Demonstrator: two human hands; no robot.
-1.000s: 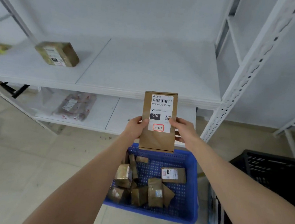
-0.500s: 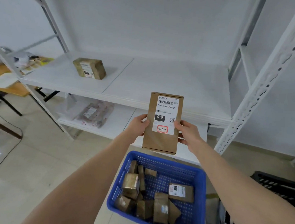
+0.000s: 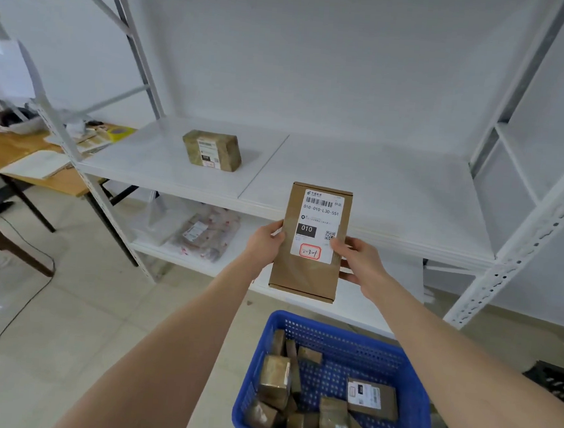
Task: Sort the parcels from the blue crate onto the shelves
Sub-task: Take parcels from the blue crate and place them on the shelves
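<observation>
I hold a flat brown cardboard parcel (image 3: 306, 269) upright in front of the white shelf unit, label facing me, marked 010 with a red-boxed handwritten code. My left hand (image 3: 265, 243) grips its left edge and my right hand (image 3: 359, 262) grips its right edge. Below it on the floor stands the blue crate (image 3: 416, 423) with several brown parcels inside. On the middle shelf (image 3: 360, 186) lies one brown box parcel (image 3: 213, 150). A clear-bagged parcel (image 3: 204, 234) rests on the lower shelf.
White perforated uprights (image 3: 521, 239) frame the shelf at right and left. A wooden table (image 3: 25, 156) with papers stands to the left, a cable (image 3: 5, 323) trails over the tiled floor, and a black crate (image 3: 555, 384) sits at the right edge.
The view has tilted up and swung left, so the shelf and the box on it appear further right and the crate lower. The parcel stays held between both hands.
</observation>
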